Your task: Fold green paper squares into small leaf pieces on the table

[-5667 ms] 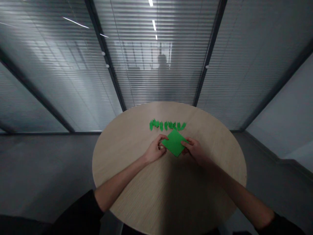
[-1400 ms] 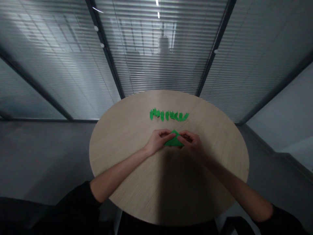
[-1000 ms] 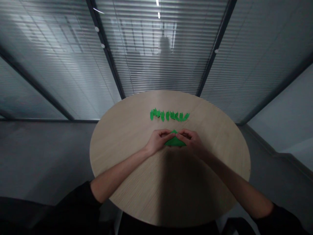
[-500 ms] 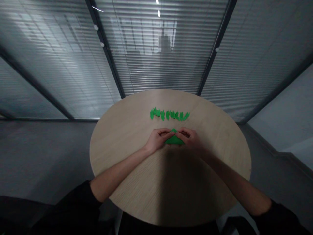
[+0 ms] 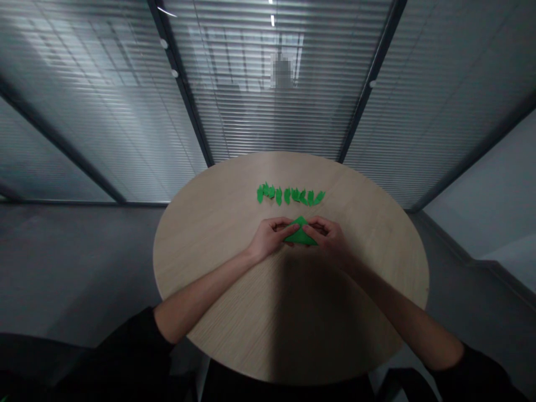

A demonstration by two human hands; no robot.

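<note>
Green paper point(image 5: 301, 237), apparently folded, is pinched by left hand point(image 5: 271, 237) and right hand point(image 5: 330, 237), thumbs point(image 5: 290, 230) on top.

The left hand point(image 5: 270, 237) and right hand point(image 5: 331, 237) held a green paper triangle point(image 5: 301, 238) near a row of green pieces point(image 5: 287, 195) on a round table point(image 5: 218, 312).

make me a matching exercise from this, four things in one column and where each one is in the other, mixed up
1. green paper triangle
2. small green leaf-shaped pieces
3. round pale brown wooden table
4. grey slatted blinds

A. beyond the table's far edge
B. beneath the small pieces and both hands
C. held between left hand and right hand
D. in a row beyond the hands

Pairs: 1-C, 2-D, 3-B, 4-A
</note>
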